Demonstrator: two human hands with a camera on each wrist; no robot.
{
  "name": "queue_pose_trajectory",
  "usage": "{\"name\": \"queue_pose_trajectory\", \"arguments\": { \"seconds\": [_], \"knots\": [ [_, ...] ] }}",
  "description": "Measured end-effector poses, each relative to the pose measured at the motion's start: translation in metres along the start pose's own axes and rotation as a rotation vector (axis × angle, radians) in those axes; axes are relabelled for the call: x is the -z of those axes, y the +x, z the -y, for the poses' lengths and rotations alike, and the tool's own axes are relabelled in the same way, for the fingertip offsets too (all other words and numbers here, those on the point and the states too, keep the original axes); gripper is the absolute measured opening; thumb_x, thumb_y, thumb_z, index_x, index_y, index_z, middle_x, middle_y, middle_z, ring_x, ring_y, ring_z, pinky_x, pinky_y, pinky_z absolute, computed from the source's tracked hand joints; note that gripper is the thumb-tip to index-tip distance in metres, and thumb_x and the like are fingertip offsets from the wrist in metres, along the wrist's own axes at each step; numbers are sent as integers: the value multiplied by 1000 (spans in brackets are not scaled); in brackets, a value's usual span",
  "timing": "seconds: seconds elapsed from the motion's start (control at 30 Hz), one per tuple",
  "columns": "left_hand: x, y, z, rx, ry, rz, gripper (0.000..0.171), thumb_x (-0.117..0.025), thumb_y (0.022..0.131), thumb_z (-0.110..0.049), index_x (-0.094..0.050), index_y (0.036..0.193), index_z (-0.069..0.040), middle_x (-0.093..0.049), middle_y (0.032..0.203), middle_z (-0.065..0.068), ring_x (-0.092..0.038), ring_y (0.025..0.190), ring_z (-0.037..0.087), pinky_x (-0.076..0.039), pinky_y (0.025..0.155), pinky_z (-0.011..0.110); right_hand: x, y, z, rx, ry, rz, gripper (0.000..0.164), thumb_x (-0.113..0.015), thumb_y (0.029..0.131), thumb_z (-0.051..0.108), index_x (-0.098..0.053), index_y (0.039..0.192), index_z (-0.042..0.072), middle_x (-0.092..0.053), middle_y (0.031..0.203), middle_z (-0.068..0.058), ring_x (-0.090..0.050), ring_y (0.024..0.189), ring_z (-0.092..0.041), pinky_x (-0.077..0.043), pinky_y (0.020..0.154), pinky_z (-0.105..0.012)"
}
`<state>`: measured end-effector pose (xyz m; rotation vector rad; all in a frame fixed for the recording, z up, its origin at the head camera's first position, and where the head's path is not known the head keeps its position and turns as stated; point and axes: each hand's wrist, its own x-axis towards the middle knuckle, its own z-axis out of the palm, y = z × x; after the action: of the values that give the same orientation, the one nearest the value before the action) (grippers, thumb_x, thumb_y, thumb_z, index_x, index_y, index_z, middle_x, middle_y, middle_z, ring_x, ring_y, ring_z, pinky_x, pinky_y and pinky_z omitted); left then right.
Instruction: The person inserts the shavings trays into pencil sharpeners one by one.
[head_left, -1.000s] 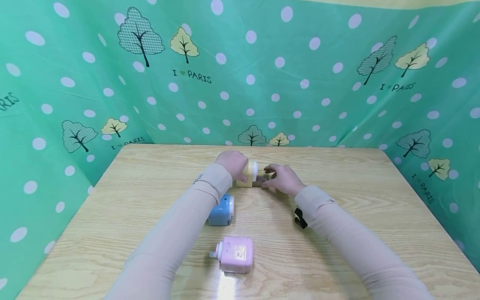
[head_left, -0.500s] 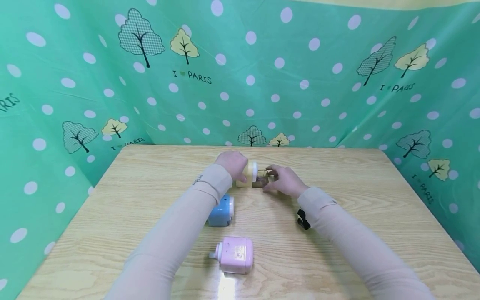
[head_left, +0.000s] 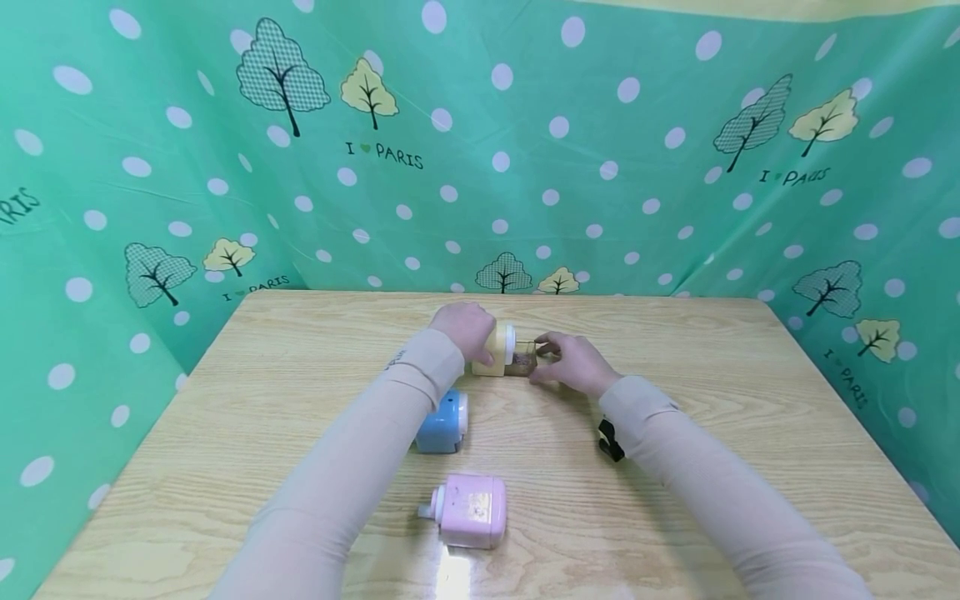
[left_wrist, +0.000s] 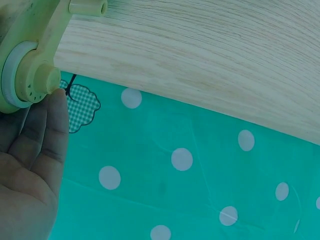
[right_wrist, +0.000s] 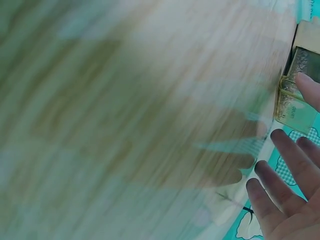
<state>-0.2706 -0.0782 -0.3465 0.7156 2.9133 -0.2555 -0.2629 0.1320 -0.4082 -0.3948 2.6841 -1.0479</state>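
Note:
In the head view a yellow pencil sharpener (head_left: 491, 352) with a white collar lies at the table's far side, its see-through drawer (head_left: 521, 360) facing right. My left hand (head_left: 463, 329) grips its body from the left. The left wrist view gives the sharpener's round end with a white ring and knob (left_wrist: 47, 78), fingers against it. My right hand (head_left: 573, 364) is at the drawer's end, thumb and fingers apart. In the right wrist view the thumb (right_wrist: 308, 90) overlaps the drawer and the other fingers are spread; whether the thumb touches it is unclear. Shavings show inside.
A blue sharpener (head_left: 441, 422) lies nearer, partly behind my left forearm. Closer still is a pink sharpener (head_left: 472, 510), its small clear tip pointing left. The wooden table (head_left: 675, 333) meets a green dotted curtain (head_left: 600, 208) at the back. A black strap piece (head_left: 610, 440) hangs below my right sleeve.
My right hand has drawn slightly right, its fingers uncovering more of the drawer. The drawer and my left hand on the yellow sharpener look unmoved.

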Motion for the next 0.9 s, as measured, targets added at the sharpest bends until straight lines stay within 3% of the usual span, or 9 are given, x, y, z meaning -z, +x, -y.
{"name": "queue_pose_trajectory", "arguments": {
  "seconds": [0.9],
  "knots": [
    [2, -2, 0, -5, -20, 7, 46, -78, 76, -48, -75, 104, -12, -74, 91, 0, -66, 79, 15, -57, 80, 32, -5, 4, 2, 31, 7, -19, 66, -81, 79, 23, -60, 136, -1, -68, 130, -20, -60, 123, -38, -43, 108, -50]
  ]
}}
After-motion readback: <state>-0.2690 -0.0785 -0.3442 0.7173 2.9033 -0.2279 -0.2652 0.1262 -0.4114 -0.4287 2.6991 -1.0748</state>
